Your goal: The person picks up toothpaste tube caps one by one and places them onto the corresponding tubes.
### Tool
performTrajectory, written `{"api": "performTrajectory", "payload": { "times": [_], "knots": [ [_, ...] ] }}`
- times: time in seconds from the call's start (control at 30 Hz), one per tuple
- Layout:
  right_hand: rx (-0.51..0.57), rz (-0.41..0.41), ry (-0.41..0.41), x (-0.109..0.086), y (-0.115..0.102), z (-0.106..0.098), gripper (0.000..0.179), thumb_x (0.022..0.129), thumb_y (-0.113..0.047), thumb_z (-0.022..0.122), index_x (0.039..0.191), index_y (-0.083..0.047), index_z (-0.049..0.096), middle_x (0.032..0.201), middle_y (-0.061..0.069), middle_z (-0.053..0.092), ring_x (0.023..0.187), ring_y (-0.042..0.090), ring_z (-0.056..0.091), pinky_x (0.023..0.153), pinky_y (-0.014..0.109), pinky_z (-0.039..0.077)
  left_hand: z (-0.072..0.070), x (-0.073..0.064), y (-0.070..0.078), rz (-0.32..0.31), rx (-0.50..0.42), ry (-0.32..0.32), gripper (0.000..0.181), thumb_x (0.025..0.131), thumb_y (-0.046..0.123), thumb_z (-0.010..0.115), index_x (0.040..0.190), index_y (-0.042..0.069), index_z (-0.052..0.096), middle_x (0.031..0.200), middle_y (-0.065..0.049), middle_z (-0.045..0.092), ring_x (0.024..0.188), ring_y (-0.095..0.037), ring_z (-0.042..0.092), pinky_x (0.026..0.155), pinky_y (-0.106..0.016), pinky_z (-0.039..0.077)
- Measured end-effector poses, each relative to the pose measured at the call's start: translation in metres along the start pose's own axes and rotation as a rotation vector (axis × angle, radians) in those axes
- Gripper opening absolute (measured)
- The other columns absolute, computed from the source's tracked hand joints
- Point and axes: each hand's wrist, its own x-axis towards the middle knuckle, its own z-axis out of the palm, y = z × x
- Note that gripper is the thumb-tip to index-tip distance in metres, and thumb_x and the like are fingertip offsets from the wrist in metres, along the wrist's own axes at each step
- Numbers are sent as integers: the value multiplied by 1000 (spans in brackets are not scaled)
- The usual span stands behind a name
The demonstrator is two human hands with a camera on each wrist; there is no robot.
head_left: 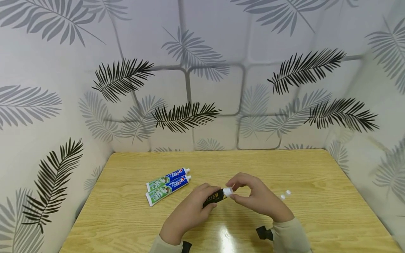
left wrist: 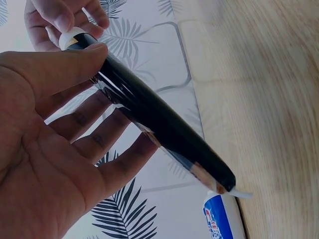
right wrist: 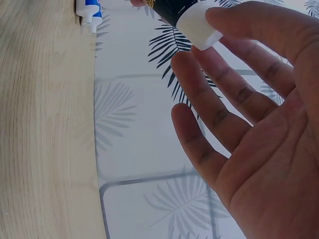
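Observation:
My left hand grips a black tube with gold lettering, thumb on one side and fingers on the other. The tube points to the right, and a white cap sits on that end. Thumb and fingertips of my right hand pinch this cap. Seen from the left wrist, the body of the black tube runs down to a flat tail end. The right wrist view has the thumb on the white cap, with the other fingers spread below.
Two blue and green toothpaste tubes lie side by side on the wooden table, left of my hands. Small white caps lie to the right of my right hand. A leaf-patterned wall covering stands behind the table.

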Motion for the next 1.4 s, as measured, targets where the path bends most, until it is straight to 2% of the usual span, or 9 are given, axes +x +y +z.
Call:
{"api": "performTrajectory", "payload": {
  "times": [0.23,0.53,0.7,0.9,1.1,1.23,1.4],
  "knots": [
    [-2,49,-7,1,-2,2,15,99,-22,78,112,-27,75,107,-15,73,95,6,68,91,33,57,0,0,1,10,5,5,37,102,8,70,139,13,67,123,-1,69,112,-11,66,101,-35,58],
    [12,154,-32,2,-3,2,8,101,-34,75,107,-29,75,100,-15,73,92,6,68,90,36,57,2,0,1,11,4,7,37,102,7,70,138,13,68,121,-1,70,110,-10,66,99,-33,59],
    [15,194,-38,2,-3,3,10,103,-41,71,104,-32,75,98,-14,73,92,8,68,83,31,57,2,1,1,16,14,7,36,102,7,70,138,13,68,121,-1,69,109,-9,65,99,-32,58],
    [-6,202,-46,2,1,4,13,104,-43,69,96,-34,73,96,-14,71,90,9,67,80,31,56,2,0,2,19,18,-1,37,102,6,70,139,12,68,122,-1,69,112,-11,66,101,-33,58],
    [-41,208,-39,3,4,4,22,108,-44,62,92,-34,73,92,-14,70,80,9,61,73,30,52,1,0,3,19,14,-2,37,102,6,69,139,12,67,122,-2,69,111,-10,65,101,-33,58],
    [-53,206,-17,3,2,3,21,109,-42,59,97,-34,74,96,-14,70,83,8,61,75,31,53,0,0,2,16,18,2,36,103,8,69,139,13,67,122,-1,69,109,-9,64,100,-33,58],
    [-33,194,6,1,-3,2,11,106,-42,66,112,-34,72,112,-11,72,98,9,68,79,32,56,0,0,0,11,31,-1,36,103,9,69,138,13,67,122,0,69,108,-8,64,99,-33,58]
  ]
}}
